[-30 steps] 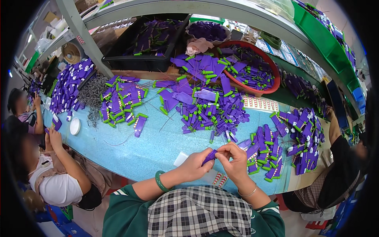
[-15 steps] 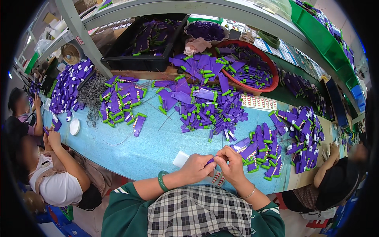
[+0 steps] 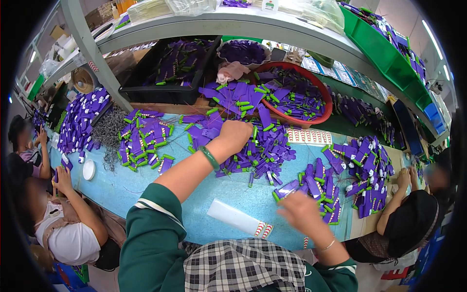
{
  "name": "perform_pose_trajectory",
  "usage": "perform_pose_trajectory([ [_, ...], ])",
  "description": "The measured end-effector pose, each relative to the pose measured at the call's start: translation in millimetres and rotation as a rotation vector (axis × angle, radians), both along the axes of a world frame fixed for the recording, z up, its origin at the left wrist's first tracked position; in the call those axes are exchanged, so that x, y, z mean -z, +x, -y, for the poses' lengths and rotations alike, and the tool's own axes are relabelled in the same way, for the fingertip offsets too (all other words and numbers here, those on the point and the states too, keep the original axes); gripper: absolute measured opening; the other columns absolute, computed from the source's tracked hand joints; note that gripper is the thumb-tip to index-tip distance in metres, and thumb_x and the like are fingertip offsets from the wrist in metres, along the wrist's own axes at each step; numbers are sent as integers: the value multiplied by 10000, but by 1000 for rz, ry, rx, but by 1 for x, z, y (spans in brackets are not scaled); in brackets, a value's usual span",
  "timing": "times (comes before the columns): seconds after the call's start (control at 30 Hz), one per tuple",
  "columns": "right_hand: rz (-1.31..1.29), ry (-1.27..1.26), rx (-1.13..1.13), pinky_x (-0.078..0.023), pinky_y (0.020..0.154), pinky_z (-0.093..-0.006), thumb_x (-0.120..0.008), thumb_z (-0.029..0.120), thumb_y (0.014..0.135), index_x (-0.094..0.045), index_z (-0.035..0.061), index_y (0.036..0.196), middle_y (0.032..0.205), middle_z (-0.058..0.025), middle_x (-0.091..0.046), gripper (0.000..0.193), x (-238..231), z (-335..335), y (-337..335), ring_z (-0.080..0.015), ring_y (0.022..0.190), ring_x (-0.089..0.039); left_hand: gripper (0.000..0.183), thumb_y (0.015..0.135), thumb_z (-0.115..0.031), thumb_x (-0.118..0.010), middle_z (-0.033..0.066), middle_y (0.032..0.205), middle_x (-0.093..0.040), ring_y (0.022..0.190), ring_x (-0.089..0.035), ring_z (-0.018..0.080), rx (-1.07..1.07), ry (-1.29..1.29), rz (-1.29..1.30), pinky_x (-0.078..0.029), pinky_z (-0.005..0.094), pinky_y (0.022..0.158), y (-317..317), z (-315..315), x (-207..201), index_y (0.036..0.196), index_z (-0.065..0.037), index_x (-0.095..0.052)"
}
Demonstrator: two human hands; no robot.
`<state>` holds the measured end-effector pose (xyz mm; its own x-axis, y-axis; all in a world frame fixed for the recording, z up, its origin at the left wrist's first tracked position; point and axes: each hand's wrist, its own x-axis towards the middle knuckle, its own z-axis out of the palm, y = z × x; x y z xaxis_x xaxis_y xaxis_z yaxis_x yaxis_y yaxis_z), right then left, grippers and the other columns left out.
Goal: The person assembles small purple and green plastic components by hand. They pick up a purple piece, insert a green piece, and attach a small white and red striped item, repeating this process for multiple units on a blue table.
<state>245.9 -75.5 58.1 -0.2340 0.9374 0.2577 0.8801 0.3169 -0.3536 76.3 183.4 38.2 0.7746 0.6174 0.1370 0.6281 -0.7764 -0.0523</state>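
Note:
My left hand (image 3: 233, 137) reaches out over the middle pile of purple parts with green ends (image 3: 272, 152). Its fingers are curled at the pile, and what they pinch is hidden. My right hand (image 3: 302, 212) is smeared by motion near the right-hand pile of purple-and-green parts (image 3: 332, 190). Just beyond its fingertips lies a purple piece with a green end (image 3: 286, 189); whether they touch cannot be made out. Between my arms a white strip with red-and-white striped stickers at one end (image 3: 233, 217) lies on the blue tabletop (image 3: 194, 221).
Along the back stand a black crate (image 3: 160, 92) and a red basin (image 3: 326, 104), both holding purple parts. A sticker sheet (image 3: 309, 136) lies below the basin. Grey wires (image 3: 111, 130) and a white lid (image 3: 89, 170) are at left. A shelf beam (image 3: 224, 24) crosses overhead. Co-workers sit on both sides.
My hands were together over the near edge, fingers on a small purple piece. Now they are apart: the left has gone forward to the middle pile, the right toward the right-hand pile.

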Motion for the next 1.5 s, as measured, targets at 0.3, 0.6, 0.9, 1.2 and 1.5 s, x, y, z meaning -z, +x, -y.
perform_pose_trajectory([
  [0.3,59,-141,-28,-472,591,-334,-718,221,666,-600,96,747,754,-29,-518,190,46,25,-49,-196,758,-544,209,809,-44,-556,90,711,-663,604,-653,250,63,22,432,-512,356,527,-31,26,-20,1006,-46,-628],
  [0.6,-38,-88,-153,-444,656,-320,-663,125,715,-633,109,809,802,-10,-555,100,54,5,-65,-193,774,-544,323,933,-244,-533,168,981,-619,844,-651,256,99,-1793,1388,-529,377,755,-120,154,-16,1044,58,-561],
  [0.9,-127,6,-116,-443,667,-336,-679,92,683,-620,98,773,806,-17,-585,108,66,-1,-68,-206,763,-557,165,926,-63,-532,49,829,-594,735,-605,115,-222,-1577,990,-516,267,661,-88,207,54,1081,-14,-505],
  [1.2,-554,-324,2,-473,709,-343,-709,74,753,-638,53,858,820,-89,-656,129,14,-16,-47,-262,788,-611,131,873,-99,-643,25,758,-630,654,-590,79,-166,-1604,899,-487,221,568,-82,185,26,964,-6,-634],
  [1.5,-945,-255,65,-476,755,-303,-687,56,785,-619,21,910,1002,-84,-630,146,29,-21,-70,-191,882,-611,146,904,-134,-605,37,753,-620,637,-591,102,-178,-1629,1180,-482,233,525,-80,185,20,968,-3,-606],
])
